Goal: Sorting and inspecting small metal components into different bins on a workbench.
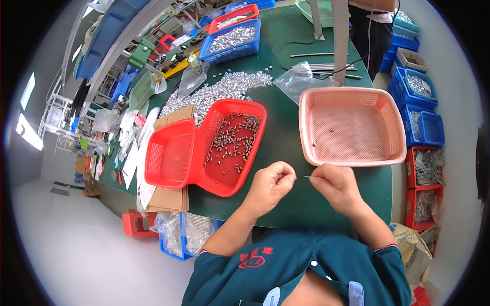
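My left hand is closed, thumb against curled fingers, over the green tabletop just right of a red basket. Whatever it may pinch is hidden by the fingers. A short gap separates it from my right hand, which is closed on a thin metal pin pointing toward the left hand. Small metal cylinders lie scattered in the red basket. In front of my right hand stands a pale pink basket with a couple of tiny pieces on its bottom.
An empty-looking smaller red basket overlaps the first on cardboard. Behind lies a heap of shiny metal pieces, with a blue basket beyond. A plastic bag and a metal post stand behind the pink basket.
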The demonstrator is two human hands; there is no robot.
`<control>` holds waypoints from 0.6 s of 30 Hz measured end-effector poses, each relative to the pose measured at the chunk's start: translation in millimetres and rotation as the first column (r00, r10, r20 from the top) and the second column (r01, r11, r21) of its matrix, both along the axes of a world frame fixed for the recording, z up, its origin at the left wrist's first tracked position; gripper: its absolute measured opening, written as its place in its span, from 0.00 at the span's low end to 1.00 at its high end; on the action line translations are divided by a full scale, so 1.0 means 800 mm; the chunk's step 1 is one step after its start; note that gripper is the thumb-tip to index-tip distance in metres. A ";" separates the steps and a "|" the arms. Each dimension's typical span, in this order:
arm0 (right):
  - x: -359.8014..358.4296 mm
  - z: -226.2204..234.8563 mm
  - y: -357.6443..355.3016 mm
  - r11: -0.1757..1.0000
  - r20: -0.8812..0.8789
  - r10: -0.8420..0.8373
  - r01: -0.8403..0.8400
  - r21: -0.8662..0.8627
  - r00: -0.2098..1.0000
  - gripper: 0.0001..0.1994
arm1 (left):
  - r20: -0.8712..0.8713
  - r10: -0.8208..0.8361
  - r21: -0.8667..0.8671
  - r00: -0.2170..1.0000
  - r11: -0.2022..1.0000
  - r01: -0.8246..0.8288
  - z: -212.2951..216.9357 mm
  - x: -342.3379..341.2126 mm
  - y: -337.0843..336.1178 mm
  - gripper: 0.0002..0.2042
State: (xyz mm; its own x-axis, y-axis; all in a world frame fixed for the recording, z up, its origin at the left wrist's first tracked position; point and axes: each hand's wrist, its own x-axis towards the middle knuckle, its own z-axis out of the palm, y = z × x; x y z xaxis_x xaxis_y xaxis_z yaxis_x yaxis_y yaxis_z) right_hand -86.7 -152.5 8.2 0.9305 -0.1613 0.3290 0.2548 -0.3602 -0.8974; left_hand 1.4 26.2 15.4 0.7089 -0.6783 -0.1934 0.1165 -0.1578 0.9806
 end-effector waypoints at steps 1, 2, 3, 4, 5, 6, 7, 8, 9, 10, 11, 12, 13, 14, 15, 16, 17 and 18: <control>-0.001 0.002 -0.002 0.994 -0.029 -0.047 0.049 0.095 0.998 0.04 | 0.071 0.044 0.041 0.997 0.998 -0.047 0.005 0.006 0.011 0.05; -0.004 0.003 -0.004 0.995 -0.027 -0.049 0.051 0.091 0.998 0.04 | 0.024 0.111 -0.060 0.993 0.992 -0.110 0.007 0.014 0.019 0.07; -0.007 0.004 -0.004 0.995 -0.073 -0.023 0.030 0.093 0.997 0.04 | -0.011 0.206 -0.046 0.979 0.977 -0.206 0.010 0.026 0.032 0.08; -0.010 0.004 -0.004 0.995 -0.120 0.003 0.009 0.096 0.993 0.04 | 0.008 0.292 -0.023 0.956 0.956 -0.292 0.015 0.039 0.039 0.09; -0.014 0.006 0.002 0.995 -0.150 0.070 -0.058 0.082 0.986 0.04 | 0.209 0.341 0.049 0.916 0.932 -0.358 0.007 0.054 0.053 0.11; -0.015 0.001 0.008 0.992 -0.082 0.106 -0.099 0.082 0.991 0.05 | 0.484 0.332 0.156 0.809 0.877 -0.454 0.010 0.065 0.056 0.12; -0.014 -0.003 0.011 0.992 -0.086 0.101 -0.094 0.082 0.991 0.05 | 0.639 0.265 0.223 0.723 0.835 -0.503 0.013 0.070 0.060 0.14; -0.012 -0.007 0.015 0.990 -0.105 0.108 -0.098 0.100 0.989 0.05 | 0.613 0.309 0.176 0.727 0.844 -0.507 0.010 0.075 0.060 0.15; -0.011 -0.010 0.017 0.988 -0.124 0.116 -0.102 0.118 0.985 0.05 | 0.583 0.352 0.130 0.732 0.849 -0.512 0.008 0.078 0.060 0.16; -0.011 -0.008 0.016 0.987 -0.172 0.128 -0.109 0.116 0.977 0.05 | 0.130 0.422 0.006 0.897 0.904 -0.427 0.011 0.076 0.062 0.14; -0.011 -0.006 0.017 0.986 -0.173 0.135 -0.114 0.121 0.976 0.05 | -0.209 0.293 -0.218 0.933 0.916 -0.336 0.010 0.072 0.060 0.14; -0.009 -0.006 0.018 0.987 -0.174 0.127 -0.107 0.116 0.977 0.05 | -0.484 0.063 -0.447 0.873 0.840 -0.308 0.006 0.068 0.053 0.15; -0.008 -0.005 0.019 0.989 -0.175 0.119 -0.100 0.111 0.977 0.05 | -0.623 0.013 -0.400 0.783 0.854 -0.332 0.003 0.064 0.043 0.20; -0.008 -0.005 0.019 0.990 -0.183 0.108 -0.089 0.106 0.977 0.05 | -0.676 -0.094 -0.450 0.730 0.838 -0.309 -0.011 0.062 0.037 0.20; -0.007 -0.005 0.018 0.993 -0.161 0.083 -0.067 0.101 0.983 0.05 | -0.683 -0.087 -0.457 0.725 0.825 -0.332 -0.016 0.052 0.026 0.20; -0.005 -0.004 0.019 0.994 -0.140 0.057 -0.044 0.097 0.989 0.04 | -0.698 -0.064 -0.427 0.713 0.837 -0.343 -0.014 0.044 0.019 0.19; -0.005 -0.004 0.017 0.994 -0.159 0.041 -0.025 0.103 0.986 0.04 | -0.713 -0.050 -0.401 0.699 0.848 -0.347 -0.010 0.038 0.010 0.19; -0.006 -0.004 0.017 0.994 -0.167 0.043 -0.026 0.103 0.985 0.04 | -0.705 -0.050 -0.398 0.708 0.854 -0.336 -0.009 0.034 0.005 0.18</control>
State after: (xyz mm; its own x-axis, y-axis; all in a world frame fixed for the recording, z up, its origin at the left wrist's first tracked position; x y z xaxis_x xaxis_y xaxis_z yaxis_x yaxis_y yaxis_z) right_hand -91.4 -139.2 5.0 0.9768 -0.1521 0.1506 0.1074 -0.2605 -0.9595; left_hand 28.3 30.6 8.4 0.6093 -0.7146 -0.3437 0.7450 0.3675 0.5566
